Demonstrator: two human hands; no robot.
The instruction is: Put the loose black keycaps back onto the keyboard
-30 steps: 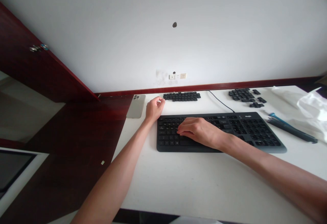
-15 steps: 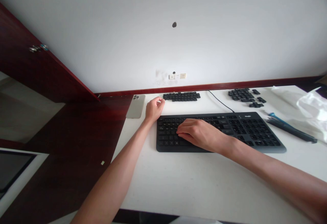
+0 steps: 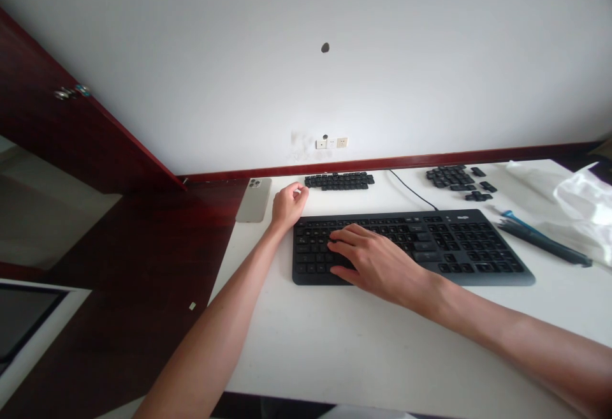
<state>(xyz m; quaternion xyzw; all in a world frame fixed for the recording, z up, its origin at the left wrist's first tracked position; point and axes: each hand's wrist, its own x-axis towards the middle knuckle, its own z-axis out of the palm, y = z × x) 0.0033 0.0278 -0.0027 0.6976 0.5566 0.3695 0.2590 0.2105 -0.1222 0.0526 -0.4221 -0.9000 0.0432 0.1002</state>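
A black keyboard (image 3: 516,271) lies on the white table. Caps sit on the keys at its left end, while dark open sockets show across the number pad at the right. Over the left-middle keys rests my right hand (image 3: 377,263), its fingers apart and nothing seen in them. My left hand (image 3: 289,205) sits just beyond the keyboard's upper left corner, fingers curled closed; whatever they may hold is hidden. Close to its fingertips stand rows of loose black keycaps (image 3: 342,181). Another group of keycaps (image 3: 448,176) lies at the back right.
A phone (image 3: 253,201) lies face down at the table's left edge. To the right are a dark slim tool with a blue part (image 3: 545,240) and a crumpled white plastic bag (image 3: 583,199). The keyboard's cable (image 3: 414,191) runs toward the wall.
My right hand's fingers have spread from a bunched, pinching shape, with the thumb now lower and apart. The left hand stays where it was.
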